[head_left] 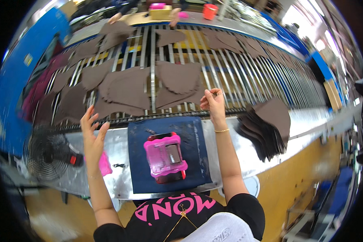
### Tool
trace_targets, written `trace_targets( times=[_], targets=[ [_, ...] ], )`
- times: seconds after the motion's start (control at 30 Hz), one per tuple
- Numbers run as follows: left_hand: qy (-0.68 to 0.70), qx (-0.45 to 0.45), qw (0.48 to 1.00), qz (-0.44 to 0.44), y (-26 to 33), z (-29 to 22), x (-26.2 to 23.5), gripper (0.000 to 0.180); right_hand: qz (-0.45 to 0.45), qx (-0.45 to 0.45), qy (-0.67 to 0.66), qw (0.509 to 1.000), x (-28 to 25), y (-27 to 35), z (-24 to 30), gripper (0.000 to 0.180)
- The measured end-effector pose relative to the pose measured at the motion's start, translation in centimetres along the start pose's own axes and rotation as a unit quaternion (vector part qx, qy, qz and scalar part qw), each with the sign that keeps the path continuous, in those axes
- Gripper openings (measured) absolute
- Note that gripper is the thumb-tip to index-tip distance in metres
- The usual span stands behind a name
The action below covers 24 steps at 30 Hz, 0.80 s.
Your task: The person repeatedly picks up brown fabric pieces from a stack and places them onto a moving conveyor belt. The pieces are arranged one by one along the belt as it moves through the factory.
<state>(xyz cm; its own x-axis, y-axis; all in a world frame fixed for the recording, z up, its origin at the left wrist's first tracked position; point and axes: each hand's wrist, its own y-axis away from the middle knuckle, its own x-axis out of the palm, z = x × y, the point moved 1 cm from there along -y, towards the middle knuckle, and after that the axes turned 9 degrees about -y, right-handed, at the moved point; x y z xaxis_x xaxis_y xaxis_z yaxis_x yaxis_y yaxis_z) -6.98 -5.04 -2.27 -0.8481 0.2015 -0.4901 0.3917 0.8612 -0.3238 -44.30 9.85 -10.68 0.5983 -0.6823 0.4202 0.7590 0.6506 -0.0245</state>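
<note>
My left hand (93,133) is raised over the metal ledge, its fingers spread and nothing in them. Near the conveyor's front edge is my right hand (214,105), fingers curled in toward the thumb; whether anything is between them is hidden. Just left of it, dark brown cut fabric pieces (177,80) lie on the slats. Between my forearms a dark blue cloth (139,177) is spread on the ledge. On it rests a pink wavy-edged frame (153,155) with a phone-like device, red and black parts showing at its ends.
A slatted conveyor (226,68) carries more brown pieces. A fanned stack of brown pieces (270,125) overhangs the ledge at right. At left are a round fan (46,157) and a pink object (105,164). Across the conveyor, another person's hands (174,18) reach in near a red container (209,12).
</note>
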Motion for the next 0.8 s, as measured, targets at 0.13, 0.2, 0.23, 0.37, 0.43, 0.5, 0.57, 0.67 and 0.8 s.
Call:
trace_targets(
  times=[0.13,0.2,0.23,0.37,0.43,0.5,0.57,0.67,0.8],
  targets=[
    [0.054,0.000,0.998,0.017,0.4,0.9,0.6,0.059,-0.174,-0.247,0.409,0.861,-9.3,4.9,9.5,0.021],
    [0.060,0.005,0.997,0.042,0.2,1.9,1.4,0.059,-0.292,-0.284,0.639,0.653,-16.5,7.6,13.5,0.026],
    [0.059,0.010,0.997,0.053,0.0,1.8,1.9,0.059,-0.357,-0.230,0.670,0.608,-21.5,9.1,14.8,0.032],
    [0.071,0.014,0.994,0.084,0.0,0.5,3.5,0.060,-0.486,0.039,0.688,0.537,-27.4,12.9,17.0,0.049],
    [0.079,0.017,0.992,0.092,0.0,0.1,4.1,0.061,-0.466,0.051,0.698,0.541,-30.1,13.3,16.8,0.050],
    [0.061,0.016,0.994,0.089,0.3,-0.6,4.3,0.061,-0.470,0.079,0.715,0.512,-28.1,12.9,17.0,0.052],
    [0.056,0.022,0.994,0.090,0.5,-0.8,4.4,0.062,-0.468,0.123,0.716,0.504,-28.0,12.3,17.5,0.053],
    [0.044,0.021,0.995,0.083,0.9,-0.8,3.6,0.063,-0.455,0.147,0.687,0.547,-28.9,12.0,18.3,0.059],
    [0.035,0.008,0.997,0.069,1.5,0.0,2.8,0.065,-0.421,0.194,0.646,0.607,-30.2,11.7,19.6,0.059]
  ],
)
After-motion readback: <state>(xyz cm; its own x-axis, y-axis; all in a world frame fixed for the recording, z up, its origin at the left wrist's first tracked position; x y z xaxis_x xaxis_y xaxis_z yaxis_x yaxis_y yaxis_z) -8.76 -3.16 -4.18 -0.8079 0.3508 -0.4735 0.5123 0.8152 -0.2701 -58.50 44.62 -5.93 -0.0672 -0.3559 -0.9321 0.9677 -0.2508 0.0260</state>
